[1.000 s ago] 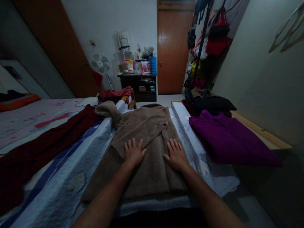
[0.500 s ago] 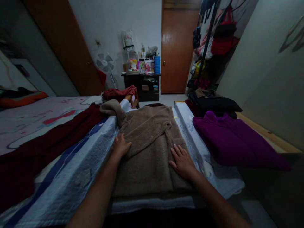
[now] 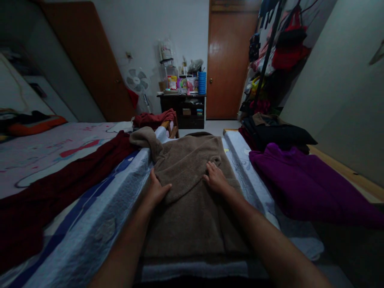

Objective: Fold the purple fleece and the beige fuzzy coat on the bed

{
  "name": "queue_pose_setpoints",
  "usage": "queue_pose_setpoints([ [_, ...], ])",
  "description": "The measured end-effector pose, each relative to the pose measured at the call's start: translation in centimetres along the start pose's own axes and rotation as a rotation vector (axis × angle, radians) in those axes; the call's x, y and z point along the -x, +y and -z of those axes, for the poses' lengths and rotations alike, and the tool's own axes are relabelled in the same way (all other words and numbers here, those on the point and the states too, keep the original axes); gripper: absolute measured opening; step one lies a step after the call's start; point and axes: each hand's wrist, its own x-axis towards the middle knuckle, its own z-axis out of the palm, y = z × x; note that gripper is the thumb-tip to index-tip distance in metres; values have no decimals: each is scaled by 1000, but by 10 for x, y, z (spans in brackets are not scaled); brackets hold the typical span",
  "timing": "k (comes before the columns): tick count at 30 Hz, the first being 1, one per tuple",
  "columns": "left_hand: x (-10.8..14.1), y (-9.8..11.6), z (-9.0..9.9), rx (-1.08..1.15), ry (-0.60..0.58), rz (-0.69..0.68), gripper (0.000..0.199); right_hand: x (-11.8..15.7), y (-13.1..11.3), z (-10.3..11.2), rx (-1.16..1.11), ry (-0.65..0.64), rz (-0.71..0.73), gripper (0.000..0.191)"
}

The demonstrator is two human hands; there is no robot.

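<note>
A brown fleece garment (image 3: pixel 192 224) lies spread on the pale blue bedding, one sleeve laid across its body and the other bent out at the upper left. My left hand (image 3: pixel 157 190) rests at the garment's left edge, thumb apart from the fingers, some fingertips hidden at the edge. On the folded sleeve, near its cuff, my right hand (image 3: pixel 215 178) lies with slightly bent, spread fingers touching the cloth.
A purple folded garment (image 3: pixel 306 184) and a dark clothes pile (image 3: pixel 279 130) lie on the right. Dark red clothing (image 3: pixel 75 176) stretches along the left bed. Behind are a fan (image 3: pixel 138 82), a black cabinet (image 3: pixel 183 110) and a door (image 3: pixel 226 64).
My right hand has moved up and left, from the garment's right side onto the sleeve near the cuff. My left hand has shifted slightly, its thumb spread wider. The view has turned a little left.
</note>
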Motion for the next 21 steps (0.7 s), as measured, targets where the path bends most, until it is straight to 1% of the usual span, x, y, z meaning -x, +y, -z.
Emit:
queue_pose_setpoints([
  [3,0,14,-8,172,66,27,102,-6,-1,-21,22,-67,18,62],
  [5,-3,25,-13,275,119,38,99,-5,0,-27,40,-88,25,63],
  [8,-11,45,-22,357,180,47,92,-2,0,-25,32,-123,46,59],
  [10,-16,58,-30,393,197,35,84,0,-1,-21,23,-135,56,56],
  [12,-20,66,-40,437,149,20,75,-1,-4,-15,24,-137,53,55],
  [13,-22,68,-45,454,92,32,71,-3,-5,-11,24,-139,59,55],
  [15,-27,69,-54,453,-75,99,63,-11,-3,-2,3,-157,97,49],
  [17,-32,66,-61,397,-238,162,51,-27,4,9,-57,-158,122,39],
  [18,-35,63,-64,344,-269,166,46,-36,9,14,-98,-132,103,36],
  [19,-38,59,-66,269,-254,146,42,-47,16,19,-134,-64,49,36],
  [20,-41,54,-68,174,-196,111,39,-58,24,22,-164,30,-34,37],
  [21,-43,48,-70,69,-113,78,39,-68,32,25,-183,124,-124,38],
])
